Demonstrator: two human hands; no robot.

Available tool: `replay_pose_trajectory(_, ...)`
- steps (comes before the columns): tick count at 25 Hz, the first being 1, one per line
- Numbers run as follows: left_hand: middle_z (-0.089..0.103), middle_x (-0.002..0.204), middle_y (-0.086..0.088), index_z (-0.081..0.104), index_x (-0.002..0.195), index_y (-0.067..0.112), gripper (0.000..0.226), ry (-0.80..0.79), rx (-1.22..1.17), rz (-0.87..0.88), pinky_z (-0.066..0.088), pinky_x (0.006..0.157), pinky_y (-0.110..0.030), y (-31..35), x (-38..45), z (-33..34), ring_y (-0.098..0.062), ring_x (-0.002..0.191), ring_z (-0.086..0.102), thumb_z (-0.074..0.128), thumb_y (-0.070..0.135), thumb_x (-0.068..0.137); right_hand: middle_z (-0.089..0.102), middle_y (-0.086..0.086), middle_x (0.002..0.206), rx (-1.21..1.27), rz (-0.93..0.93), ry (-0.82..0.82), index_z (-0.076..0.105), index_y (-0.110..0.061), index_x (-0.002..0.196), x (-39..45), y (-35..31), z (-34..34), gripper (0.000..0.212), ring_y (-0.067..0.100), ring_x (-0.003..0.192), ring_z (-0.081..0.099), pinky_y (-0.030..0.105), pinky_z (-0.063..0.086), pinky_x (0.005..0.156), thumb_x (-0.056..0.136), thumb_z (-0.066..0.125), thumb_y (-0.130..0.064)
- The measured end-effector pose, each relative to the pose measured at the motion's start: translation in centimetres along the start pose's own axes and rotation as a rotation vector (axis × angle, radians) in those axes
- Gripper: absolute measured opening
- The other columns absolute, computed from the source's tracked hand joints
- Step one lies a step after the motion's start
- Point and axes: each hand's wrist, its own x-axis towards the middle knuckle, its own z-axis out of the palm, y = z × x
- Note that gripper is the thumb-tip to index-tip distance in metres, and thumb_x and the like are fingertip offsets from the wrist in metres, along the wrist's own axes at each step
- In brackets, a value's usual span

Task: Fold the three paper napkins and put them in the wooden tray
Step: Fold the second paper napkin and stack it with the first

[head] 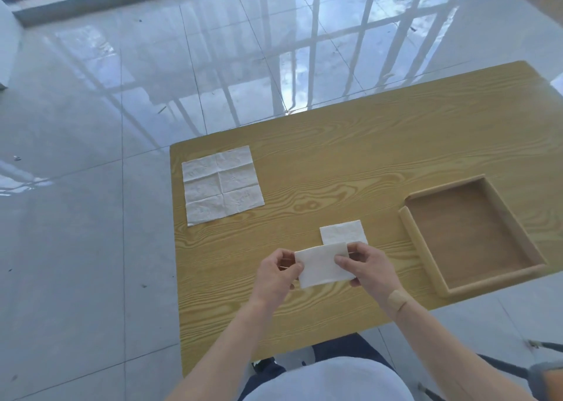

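Note:
A white napkin folded into a rectangle [320, 265] is held just above the table between both hands. My left hand [275, 274] pinches its left edge and my right hand [367, 266] pinches its right edge. Just behind it a small folded square napkin [342, 231] lies flat on the table. An unfolded napkin [222, 184] with crease lines is spread out at the table's far left. The wooden tray [419, 236] sits at the right of the table with nothing in it.
The yellow wood-grain table [350, 163] stands on a glossy tiled floor [122, 95]. Its left edge and near edge are close to the napkins. A chair part [518, 367] shows at the lower right.

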Motion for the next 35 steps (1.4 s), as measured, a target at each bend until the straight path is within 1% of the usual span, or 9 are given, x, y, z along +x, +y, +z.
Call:
replay_pose_trajectory(4, 0.070, 0.086, -0.005, 0.067, 0.096, 0.008, 0.009, 0.057, -0.061, -0.079, 0.050, 0.054, -0.020, 1.0, 1.4, 2.9, -0.007, 0.063, 0.066, 0.069, 0.006, 0.088, 0.073, -0.003, 0.083, -0.032, 0.000, -0.018, 0.071, -0.021, 0.091, 2.5, 0.2, -3.1, 0.008, 0.012, 0.076, 0.065, 0.020, 0.052, 0.053, 0.084, 0.075, -0.019)
replay_pose_trajectory(7, 0.071, 0.086, -0.004, 0.068, 0.095, 0.011, 0.008, 0.089, -0.089, -0.107, 0.050, 0.054, -0.018, 1.4, 2.0, 4.6, -0.005, 0.063, 0.066, 0.071, 0.009, 0.088, 0.074, -0.006, 0.077, -0.051, 0.027, -0.019, 0.072, -0.021, 0.089, 4.1, 0.4, -4.8, 0.009, 0.012, 0.071, 0.066, 0.023, 0.052, 0.053, 0.082, 0.078, -0.021)
replay_pose_trajectory(14, 0.071, 0.078, -0.001, 0.067, 0.090, 0.009, 0.008, 0.138, -0.081, -0.131, 0.046, 0.048, -0.016, 2.1, 3.9, 6.8, -0.006, 0.059, 0.066, 0.074, 0.008, 0.085, 0.075, 0.001, 0.082, -0.099, 0.086, -0.019, 0.071, -0.018, 0.091, 7.0, 1.4, -6.5, 0.013, 0.014, 0.066, 0.063, 0.025, 0.051, 0.051, 0.081, 0.079, -0.021)
replay_pose_trajectory(18, 0.069, 0.078, 0.001, 0.066, 0.085, 0.013, 0.008, 0.129, -0.032, -0.133, 0.045, 0.049, -0.018, 2.2, 5.5, 7.6, -0.008, 0.062, 0.064, 0.074, 0.009, 0.085, 0.076, 0.000, 0.086, -0.143, 0.107, -0.037, 0.072, -0.020, 0.093, 8.4, 1.9, -7.2, 0.011, 0.014, 0.072, 0.068, 0.024, 0.051, 0.056, 0.083, 0.076, -0.019)
replay_pose_trajectory(24, 0.068, 0.079, 0.000, 0.066, 0.083, 0.014, 0.010, 0.128, -0.028, -0.186, 0.047, 0.050, -0.019, 1.7, 7.7, 8.1, -0.012, 0.066, 0.062, 0.071, 0.006, 0.086, 0.077, -0.004, 0.084, -0.194, 0.119, -0.020, 0.075, -0.022, 0.090, 10.4, 1.9, -7.3, 0.012, 0.016, 0.077, 0.072, 0.034, 0.057, 0.075, 0.080, 0.076, -0.016)
replay_pose_trajectory(27, 0.068, 0.075, 0.003, 0.067, 0.083, 0.014, 0.011, 0.141, -0.019, -0.201, 0.047, 0.049, -0.017, 1.4, 8.2, 8.4, -0.006, 0.060, 0.059, 0.071, 0.005, 0.085, 0.076, -0.008, 0.082, -0.235, 0.119, 0.009, 0.074, -0.025, 0.086, 11.0, 1.9, -7.3, 0.009, 0.010, 0.072, 0.072, 0.028, 0.056, 0.073, 0.079, 0.078, -0.020)
replay_pose_trajectory(30, 0.067, 0.073, 0.001, 0.067, 0.082, 0.013, 0.011, 0.159, -0.027, -0.197, 0.051, 0.055, -0.026, 1.0, 8.7, 8.8, -0.010, 0.059, 0.058, 0.072, 0.004, 0.084, 0.075, -0.012, 0.077, -0.285, 0.122, 0.030, 0.072, -0.029, 0.080, 11.1, 1.8, -7.3, 0.007, 0.003, 0.066, 0.069, 0.021, 0.051, 0.067, 0.079, 0.078, -0.025)
replay_pose_trajectory(33, 0.068, 0.074, -0.001, 0.068, 0.083, 0.012, 0.008, 0.171, -0.004, -0.181, 0.057, 0.065, -0.039, 0.6, 9.1, 8.8, -0.016, 0.064, 0.060, 0.073, 0.007, 0.084, 0.074, -0.013, 0.074, -0.317, 0.125, 0.035, 0.071, -0.029, 0.077, 11.3, 1.9, -7.5, 0.007, 0.001, 0.062, 0.068, 0.023, 0.051, 0.067, 0.078, 0.078, -0.027)
replay_pose_trajectory(35, 0.069, 0.076, -0.002, 0.068, 0.084, 0.012, 0.006, 0.179, 0.019, -0.174, 0.058, 0.068, -0.041, 0.5, 9.2, 8.8, -0.016, 0.064, 0.061, 0.073, 0.009, 0.084, 0.074, -0.013, 0.073, -0.329, 0.130, 0.037, 0.071, -0.029, 0.076, 11.3, 2.0, -7.5, 0.007, 0.003, 0.064, 0.069, 0.025, 0.053, 0.069, 0.078, 0.078, -0.028)
